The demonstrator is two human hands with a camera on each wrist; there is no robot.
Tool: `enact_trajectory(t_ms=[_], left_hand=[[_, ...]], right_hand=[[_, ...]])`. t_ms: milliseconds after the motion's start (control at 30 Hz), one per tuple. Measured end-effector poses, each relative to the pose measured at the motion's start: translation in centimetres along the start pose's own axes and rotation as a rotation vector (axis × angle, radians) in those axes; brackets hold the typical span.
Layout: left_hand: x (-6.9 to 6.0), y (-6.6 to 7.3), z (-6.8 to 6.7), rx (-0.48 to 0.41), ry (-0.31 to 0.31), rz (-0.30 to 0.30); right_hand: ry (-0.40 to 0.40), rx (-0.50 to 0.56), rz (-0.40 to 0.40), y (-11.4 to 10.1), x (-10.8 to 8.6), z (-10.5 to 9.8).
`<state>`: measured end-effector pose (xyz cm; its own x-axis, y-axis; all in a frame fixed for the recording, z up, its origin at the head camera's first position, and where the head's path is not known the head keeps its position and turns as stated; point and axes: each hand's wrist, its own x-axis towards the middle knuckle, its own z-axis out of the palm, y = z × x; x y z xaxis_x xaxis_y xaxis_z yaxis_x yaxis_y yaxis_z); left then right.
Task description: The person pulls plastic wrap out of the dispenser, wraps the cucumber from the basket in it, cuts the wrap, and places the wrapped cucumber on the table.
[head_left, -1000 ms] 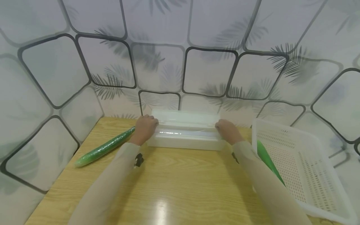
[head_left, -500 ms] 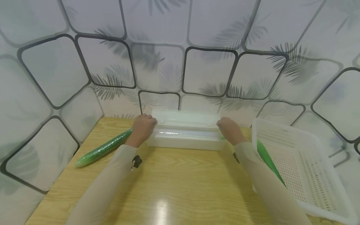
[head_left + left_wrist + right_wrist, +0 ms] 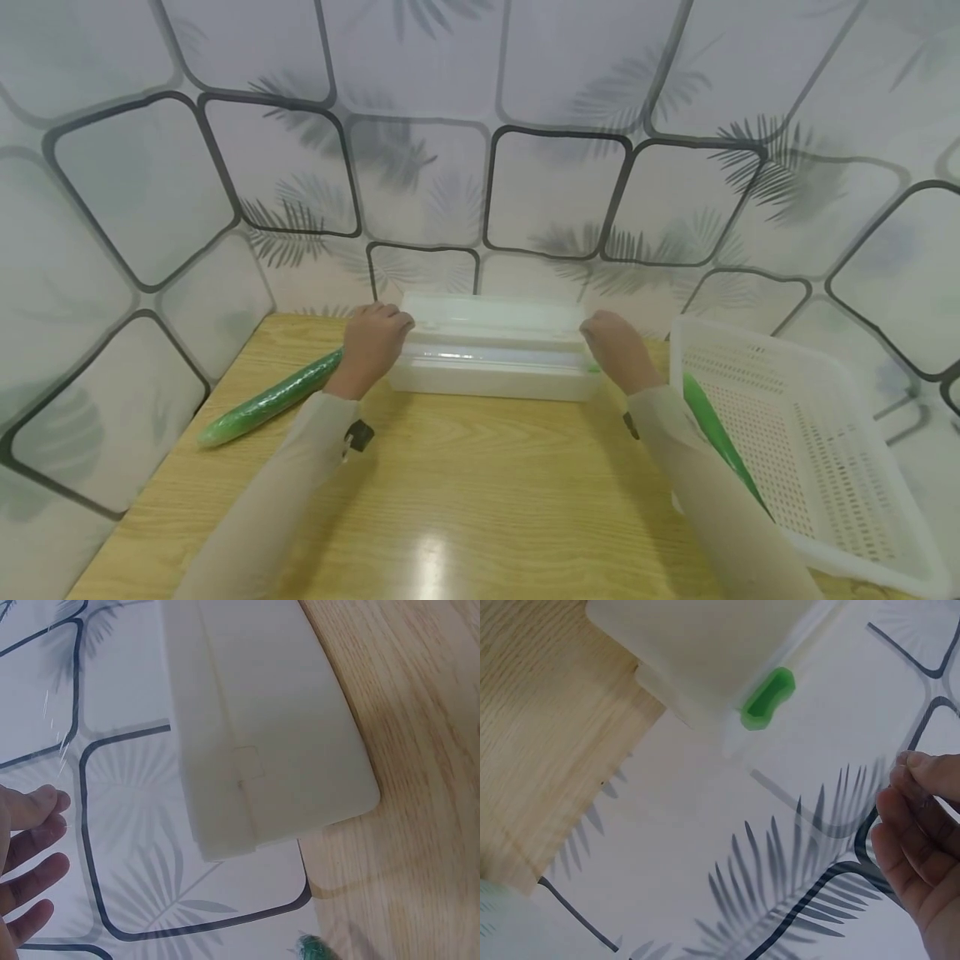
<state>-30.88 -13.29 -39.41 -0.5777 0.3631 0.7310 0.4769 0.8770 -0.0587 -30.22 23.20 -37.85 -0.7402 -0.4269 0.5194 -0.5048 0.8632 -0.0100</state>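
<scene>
A long white cling film dispenser (image 3: 495,382) stands at the back of the table, its lid (image 3: 495,310) raised and a shiny roll (image 3: 495,355) inside. My left hand (image 3: 371,348) is at its left end, with thumb and forefinger pinching clear cling film (image 3: 63,750), whose glints show in the left wrist view. At the other end my right hand (image 3: 619,354) pinches with thumb and fingertips (image 3: 909,761); the film there is almost invisible. A green end piece (image 3: 769,699) shows on the dispenser's right side in the right wrist view.
A glossy cucumber (image 3: 270,402), seemingly wrapped, lies on the wooden table (image 3: 480,500) left of the left forearm. To the right stands a white perforated basket (image 3: 847,400) holding a long green item (image 3: 716,433). A patterned wall rises behind the table.
My left hand has shifted left and slightly up, and my right hand slightly right and up, so they stand farther apart. The dispenser stays in place; its green end piece has come into view.
</scene>
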Motion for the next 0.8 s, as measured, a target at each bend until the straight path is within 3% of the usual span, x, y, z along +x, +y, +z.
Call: enact_trajectory(t_ms=[200,600,800], left_hand=[[0.0,-0.1,-0.3,-0.007,0.07,0.013],[0.4,-0.1,-1.7,0.013,0.062,0.014],[0.6,0.4,-2.7,-0.002,0.089,0.024]], right_hand=[[0.012,-0.027,0.02,-0.3,0.1,-0.6],[0.035,0.003,0.024,-0.5,0.2,-1.7],[0.098,0.004,0.012,-0.7,-0.1,-2.5]])
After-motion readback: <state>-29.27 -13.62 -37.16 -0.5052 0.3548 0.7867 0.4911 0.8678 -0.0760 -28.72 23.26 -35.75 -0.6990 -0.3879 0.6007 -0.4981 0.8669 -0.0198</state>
